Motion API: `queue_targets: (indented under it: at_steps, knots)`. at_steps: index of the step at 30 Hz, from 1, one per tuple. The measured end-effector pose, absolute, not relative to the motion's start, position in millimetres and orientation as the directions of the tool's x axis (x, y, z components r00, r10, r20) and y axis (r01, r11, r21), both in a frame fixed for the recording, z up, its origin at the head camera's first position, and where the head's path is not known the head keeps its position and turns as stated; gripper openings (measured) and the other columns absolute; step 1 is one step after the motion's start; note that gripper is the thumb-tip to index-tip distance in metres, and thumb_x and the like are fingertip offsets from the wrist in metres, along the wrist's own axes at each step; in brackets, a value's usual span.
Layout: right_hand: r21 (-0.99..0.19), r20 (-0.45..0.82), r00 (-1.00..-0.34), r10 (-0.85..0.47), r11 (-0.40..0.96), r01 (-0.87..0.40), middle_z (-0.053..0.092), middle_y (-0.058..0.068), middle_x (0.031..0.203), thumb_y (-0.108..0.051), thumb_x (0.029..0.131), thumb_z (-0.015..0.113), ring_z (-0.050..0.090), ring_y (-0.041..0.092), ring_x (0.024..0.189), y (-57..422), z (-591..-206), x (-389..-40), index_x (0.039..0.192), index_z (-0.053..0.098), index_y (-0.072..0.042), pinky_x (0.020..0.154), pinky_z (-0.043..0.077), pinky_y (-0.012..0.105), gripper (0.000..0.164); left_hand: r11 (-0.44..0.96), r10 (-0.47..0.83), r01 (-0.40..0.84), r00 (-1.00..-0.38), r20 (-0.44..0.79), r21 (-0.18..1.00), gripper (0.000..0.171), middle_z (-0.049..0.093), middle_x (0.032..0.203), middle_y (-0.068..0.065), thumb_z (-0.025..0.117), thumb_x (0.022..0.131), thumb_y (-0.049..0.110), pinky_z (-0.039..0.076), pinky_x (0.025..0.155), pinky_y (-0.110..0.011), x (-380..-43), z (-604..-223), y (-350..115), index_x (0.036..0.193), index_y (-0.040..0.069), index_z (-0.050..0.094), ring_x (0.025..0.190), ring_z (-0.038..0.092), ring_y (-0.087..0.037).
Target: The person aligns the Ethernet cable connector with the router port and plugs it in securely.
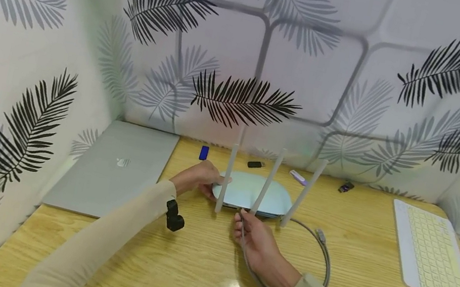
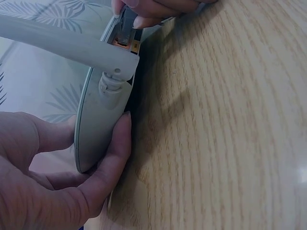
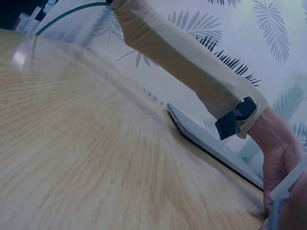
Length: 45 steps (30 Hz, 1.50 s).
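Observation:
A pale blue-white router [image 1: 250, 188] with three upright white antennas lies on the wooden table. My left hand [image 1: 204, 177] grips its left end, thumb on top and fingers beneath, as the left wrist view shows. At the router's near edge my right hand [image 1: 257, 243] pinches one plug [image 2: 127, 24] of a grey network cable [image 1: 327, 258]. In the left wrist view that plug is at a port [image 2: 123, 43] beside an antenna base; how deep it sits I cannot tell. The cable's other plug [image 1: 321, 235] lies loose to the right.
A closed silver laptop [image 1: 114, 169] lies on the left, a white keyboard [image 1: 436, 257] on the right. Behind the router are a blue USB stick [image 1: 203, 153], a black one [image 1: 256, 164], a white-purple one [image 1: 298, 177] and a dark one [image 1: 346, 187]. A leaf-patterned curtain [image 1: 306, 75] borders the table.

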State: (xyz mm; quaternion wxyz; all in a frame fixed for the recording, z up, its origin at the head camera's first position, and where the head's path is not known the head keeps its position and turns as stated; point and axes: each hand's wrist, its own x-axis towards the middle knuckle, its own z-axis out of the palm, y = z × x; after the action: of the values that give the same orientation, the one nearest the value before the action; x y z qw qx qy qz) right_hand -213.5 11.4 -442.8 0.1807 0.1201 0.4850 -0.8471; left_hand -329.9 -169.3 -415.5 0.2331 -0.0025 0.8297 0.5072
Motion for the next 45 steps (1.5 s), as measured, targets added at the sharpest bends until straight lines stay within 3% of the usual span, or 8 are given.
queue_targets:
  at_steps: [6, 15, 24, 30, 45]
  knots:
    - [-0.765, -0.365, -0.907, -0.209, -0.488, 0.42, 0.059, -0.002, 0.084, -0.009, 0.106, 0.038, 0.05, 0.004, 0.071, 11, -444, -211, 0.106, 0.046, 0.0, 0.062, 0.042, 0.013, 0.012, 0.474, 0.226, -0.256, -0.89, -0.397, 0.843, 0.028, 0.063, 0.081, -0.008, 0.07, 0.092, 0.025, 0.062, 0.064, -0.034, -329, -416, -169, 0.075, 0.006, 0.06, 0.061, 0.067, -0.019]
    - [-0.859, -0.342, -0.929, -0.145, -0.353, 0.371, 0.058, -0.001, 0.08, -0.011, 0.105, 0.041, 0.05, 0.006, 0.069, 9, -454, -212, 0.107, 0.051, 0.005, 0.058, 0.041, 0.016, 0.019, 0.459, 0.24, -0.268, -0.881, -0.408, 0.847, 0.031, 0.061, 0.071, -0.006, 0.07, 0.092, 0.026, 0.063, 0.066, -0.036, -329, -416, -170, 0.069, 0.007, 0.058, 0.059, 0.068, -0.019]
    - [-0.893, -0.307, -0.946, -0.107, -0.312, 0.325, 0.061, -0.001, 0.077, -0.015, 0.104, 0.048, 0.055, 0.005, 0.066, 11, -456, -215, 0.108, 0.054, 0.009, 0.056, 0.043, 0.016, 0.025, 0.475, 0.22, -0.28, -0.88, -0.421, 0.834, 0.026, 0.064, 0.076, -0.009, 0.068, 0.094, 0.026, 0.063, 0.066, -0.035, -331, -416, -169, 0.087, 0.0, 0.068, 0.062, 0.068, -0.021]
    - [-0.905, -0.313, -0.944, -0.101, -0.271, 0.329, 0.063, -0.002, 0.077, -0.018, 0.104, 0.049, 0.058, 0.004, 0.066, 12, -459, -215, 0.111, 0.057, 0.01, 0.057, 0.046, 0.016, 0.03, 0.474, 0.225, -0.279, -0.879, -0.421, 0.835, 0.027, 0.062, 0.077, -0.01, 0.067, 0.094, 0.024, 0.063, 0.067, -0.035, -331, -415, -168, 0.079, 0.002, 0.064, 0.061, 0.067, -0.02]
    - [-0.906, -0.338, -0.937, -0.084, -0.242, 0.348, 0.058, -0.001, 0.07, -0.017, 0.101, 0.049, 0.057, 0.008, 0.06, 12, -456, -222, 0.097, 0.055, 0.004, 0.054, 0.043, 0.017, 0.023, 0.507, 0.235, -0.261, -0.875, -0.424, 0.821, 0.032, 0.062, 0.073, -0.009, 0.067, 0.095, 0.025, 0.063, 0.067, -0.036, -332, -414, -167, 0.071, 0.005, 0.06, 0.059, 0.067, -0.021]
